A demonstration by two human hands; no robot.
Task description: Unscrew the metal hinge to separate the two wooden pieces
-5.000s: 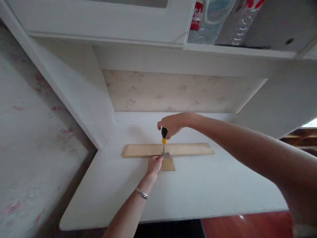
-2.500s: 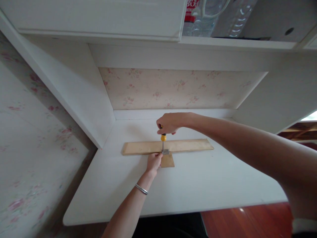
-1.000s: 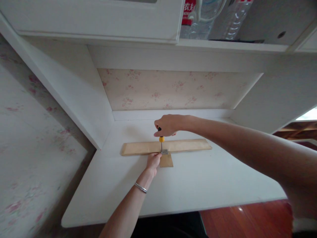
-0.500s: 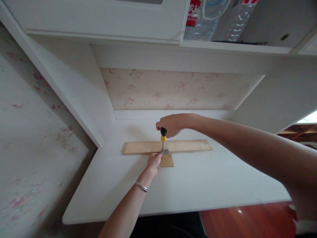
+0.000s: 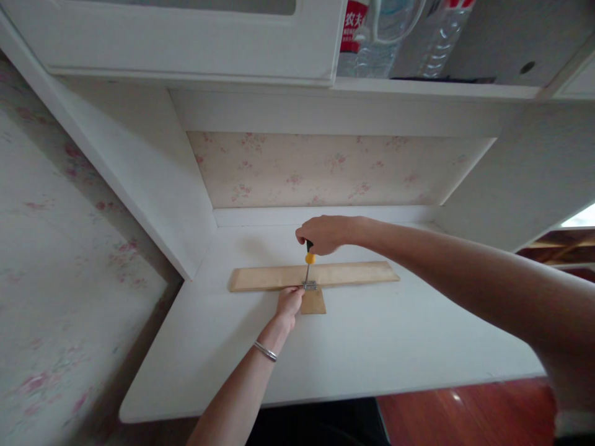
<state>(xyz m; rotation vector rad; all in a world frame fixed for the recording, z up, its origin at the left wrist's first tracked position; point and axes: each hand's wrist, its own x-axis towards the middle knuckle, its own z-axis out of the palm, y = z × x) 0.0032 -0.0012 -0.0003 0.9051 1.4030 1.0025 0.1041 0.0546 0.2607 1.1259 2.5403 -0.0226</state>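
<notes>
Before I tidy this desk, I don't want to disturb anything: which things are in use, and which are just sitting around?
In use:
right hand gripping screwdriver
left hand at metal hinge
long wooden strip
small wooden piece

Just sitting:
water bottles on the upper shelf

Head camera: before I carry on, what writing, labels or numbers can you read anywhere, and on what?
"农夫": white characters on the red label of a clear water bottle on the upper shelf; the smaller print beneath is blurred.
Screwdriver, wooden strip, metal bracket, white desk: no writing visible.
</notes>
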